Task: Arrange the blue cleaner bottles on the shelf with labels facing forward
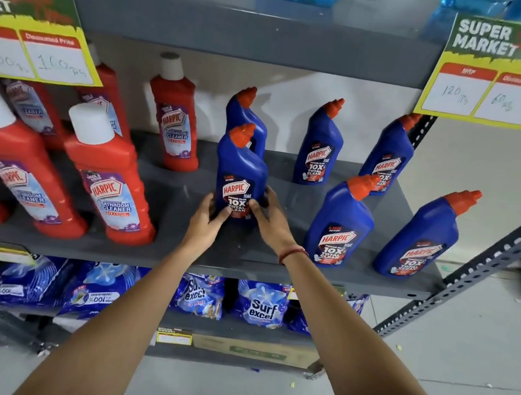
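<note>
Several blue cleaner bottles with orange caps stand on the grey shelf (276, 266). My left hand (207, 223) and my right hand (269, 218) both grip the base of one blue bottle (240, 167) in the middle, with its label towards me. Right behind it stands another blue bottle (245, 115), its label hidden. Two more stand at the back (320, 145) (389, 155) and two at the front right (339, 222) (421, 236), all with labels facing forward.
Red bathroom cleaner bottles (111, 176) fill the shelf's left half. Price signs (494, 72) (34, 35) hang from the shelf above. Blue detergent packs (260, 304) lie on the shelf below. A slotted metal upright (491, 256) bounds the right side.
</note>
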